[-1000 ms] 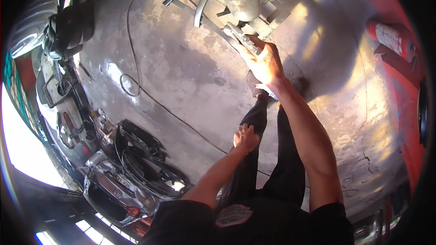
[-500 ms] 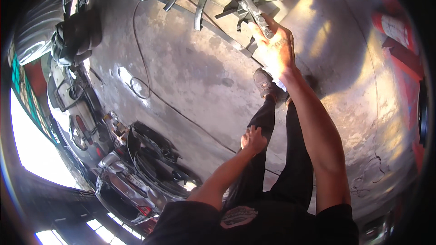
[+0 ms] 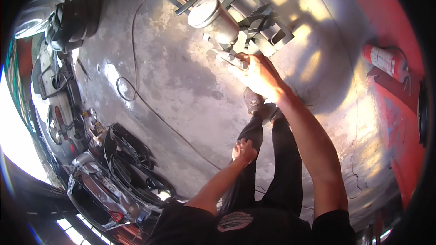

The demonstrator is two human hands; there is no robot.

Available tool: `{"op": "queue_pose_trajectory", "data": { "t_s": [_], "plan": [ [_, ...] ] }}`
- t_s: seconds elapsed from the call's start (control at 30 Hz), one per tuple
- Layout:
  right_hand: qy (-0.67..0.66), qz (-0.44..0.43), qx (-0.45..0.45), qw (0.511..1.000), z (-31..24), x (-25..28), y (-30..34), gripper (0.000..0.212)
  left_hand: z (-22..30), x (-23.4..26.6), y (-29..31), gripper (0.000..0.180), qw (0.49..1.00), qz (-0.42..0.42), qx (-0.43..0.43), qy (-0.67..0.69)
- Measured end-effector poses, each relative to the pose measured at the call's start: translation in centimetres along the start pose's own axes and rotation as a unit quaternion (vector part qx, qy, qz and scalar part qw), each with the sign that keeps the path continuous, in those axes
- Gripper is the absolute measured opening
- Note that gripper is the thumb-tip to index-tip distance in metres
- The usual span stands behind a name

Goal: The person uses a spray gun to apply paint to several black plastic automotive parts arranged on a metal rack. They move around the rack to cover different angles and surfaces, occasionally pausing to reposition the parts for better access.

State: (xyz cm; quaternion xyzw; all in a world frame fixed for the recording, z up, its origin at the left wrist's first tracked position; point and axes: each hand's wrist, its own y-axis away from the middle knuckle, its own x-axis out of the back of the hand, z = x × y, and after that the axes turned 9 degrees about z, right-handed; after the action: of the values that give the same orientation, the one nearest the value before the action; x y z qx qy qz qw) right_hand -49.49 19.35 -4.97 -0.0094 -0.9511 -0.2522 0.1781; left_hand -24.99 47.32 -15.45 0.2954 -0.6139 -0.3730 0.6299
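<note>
1. Right hand (image 3: 261, 75) reaches far forward with its fingers closed around the end of a flat metal bar (image 3: 229, 59), which pokes out just below a pale metal cylinder (image 3: 213, 18).
2. Left hand (image 3: 244, 150) hangs loose beside the dark trouser leg (image 3: 247, 163), fingers lightly curled and holding nothing.
3. That bar looks like steel or cast alloy: stiff, hard-edged, probably heavier than its size suggests. It seems to belong to the dark bracket (image 3: 265, 27) beside the cylinder, though the sun glare makes it hard to tell whether the two are joined or only touching.
4. Best hold, as I judge it, is where the hand already sits, around the flat end, with the palm over the broad face so the bar cannot twist. Greasy metal would slip, so a full wrap beats a fingertip pinch.
5. If the cylinder and bracket come along as one piece, the load will be nose-heavy, and a second hold under the cylinder would steady it.
6. In looks, the bar is grey, narrow and dull, with small bumps or bolt heads along it; the cylinder is rounded, dusty white, with a flat lid-like end.
7. All of it lies on a stained concrete floor (image 3: 181, 90), near a thin black cable (image 3: 136, 77); a red fire extinguisher (image 3: 386, 61) lies well apart to the right.
</note>
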Motion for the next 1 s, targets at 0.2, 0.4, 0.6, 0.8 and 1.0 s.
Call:
{"op": "queue_pose_trajectory", "data": {
  "t_s": [0.2,0.4,0.6,0.8,1.0],
  "plan": [
    [0.094,0.263,-0.024,0.96,-5.1,8.3,-4.3,0.03,-0.3,0.5,0.6,0.041,0.999,0.01,0.016,0.045],
    [0.209,0.317,0.07,0.923,-5.5,7.6,-7.2,0.03,-0.5,1.4,0.3,0.041,0.996,-0.02,0.023,0.089],
    [0.168,0.057,0.03,0.984,-9.8,-4.7,-3.5,0.032,-1.6,-0.1,0.1,0.04,0.995,-0.022,0.035,0.088],
    [0.16,-0.04,0.054,0.985,-9.9,-9.4,-3.2,0.037,-1.4,1.0,-0.4,0.042,0.993,-0.031,0.032,0.107],
    [0.072,0.205,0.047,0.975,-9.7,-3.4,-8.8,0.033,-1.6,2.3,-0.2,0.042,0.988,-0.028,0.042,0.144]
  ]
}}
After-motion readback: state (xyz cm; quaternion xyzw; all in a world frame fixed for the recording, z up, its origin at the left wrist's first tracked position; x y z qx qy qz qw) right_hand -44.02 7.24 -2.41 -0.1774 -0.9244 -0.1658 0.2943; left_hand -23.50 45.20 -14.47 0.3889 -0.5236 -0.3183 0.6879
